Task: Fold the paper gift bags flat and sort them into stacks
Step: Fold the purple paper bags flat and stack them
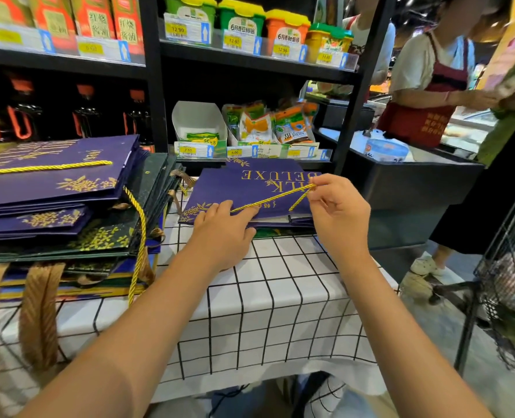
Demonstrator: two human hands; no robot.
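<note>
While the left hand (223,227) presses flat on the purple bag (250,191) at the back of the checked surface (280,297) | right hand (337,212) pinches the gold cord handle (274,199) | tip: I'd tuck the cord flat inside the bag's outline before stacking.

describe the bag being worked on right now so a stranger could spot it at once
On the white grid-pattern tablecloth, skip the tall pile on the left and look to the small far stack below the shelves. Its top purple bag shows upside-down gold DELUXE lettering; the left hand presses it while the right hand pinches its gold cord handle taut.
</note>
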